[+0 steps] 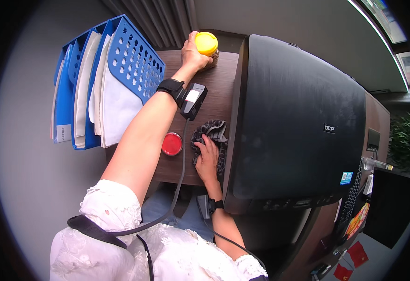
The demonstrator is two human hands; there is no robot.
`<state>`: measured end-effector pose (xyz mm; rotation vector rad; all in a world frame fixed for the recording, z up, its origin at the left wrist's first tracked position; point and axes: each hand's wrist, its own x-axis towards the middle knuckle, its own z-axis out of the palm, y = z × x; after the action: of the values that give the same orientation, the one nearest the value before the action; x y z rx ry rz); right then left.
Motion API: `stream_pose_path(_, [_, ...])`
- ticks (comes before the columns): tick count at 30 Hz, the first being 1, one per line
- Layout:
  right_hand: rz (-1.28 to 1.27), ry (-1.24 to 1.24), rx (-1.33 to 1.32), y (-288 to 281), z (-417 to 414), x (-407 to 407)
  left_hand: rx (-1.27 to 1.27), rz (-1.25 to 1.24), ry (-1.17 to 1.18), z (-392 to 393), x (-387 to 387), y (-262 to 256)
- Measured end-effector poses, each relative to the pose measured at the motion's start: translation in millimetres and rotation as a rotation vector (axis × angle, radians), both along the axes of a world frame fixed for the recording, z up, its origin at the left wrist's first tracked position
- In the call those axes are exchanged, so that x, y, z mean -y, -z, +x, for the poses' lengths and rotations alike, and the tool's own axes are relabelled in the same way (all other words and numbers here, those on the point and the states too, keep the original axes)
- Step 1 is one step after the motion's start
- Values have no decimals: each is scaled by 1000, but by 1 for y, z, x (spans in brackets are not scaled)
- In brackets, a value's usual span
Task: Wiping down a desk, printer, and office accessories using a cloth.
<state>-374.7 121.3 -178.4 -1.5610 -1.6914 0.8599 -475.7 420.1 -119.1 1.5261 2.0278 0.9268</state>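
Note:
At the far end of the wooden desktop (pixel 222 77), my left hand (pixel 192 56) grips a jar of brown contents (pixel 212 63) by its side. A yellow lid (pixel 206 43) tops the jar. My right hand (pixel 207 159) rests on a crumpled dark patterned cloth (pixel 208 127), fingers spread over it beside the printer. Left of the cloth lies a small round container with a red top (pixel 172 144). Both wrists wear black straps with small devices, and a cable from the left device (pixel 193 102) runs back toward my body.
A blue file rack (pixel 134 58) filled with papers stands at the left. On the right, a large black printer (pixel 296 116) takes up much of the desk. Beyond it are a keyboard (pixel 350 189), a dark monitor (pixel 396 207) and small red flags (pixel 358 254).

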Motion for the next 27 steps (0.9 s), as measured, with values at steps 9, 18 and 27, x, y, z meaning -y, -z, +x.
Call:
stream_pose_path(9, [-5, -68, 120, 3, 3, 1, 59, -34, 474, 18, 97, -8])
stream_pose_path(18, [-35, -89, 430, -20, -8, 40, -377, -456, 460, -35, 243, -8])
stream_pose_path(27, [-180, -49, 580, -21, -19, 89, -502, -792, 358, -36, 249, 28])
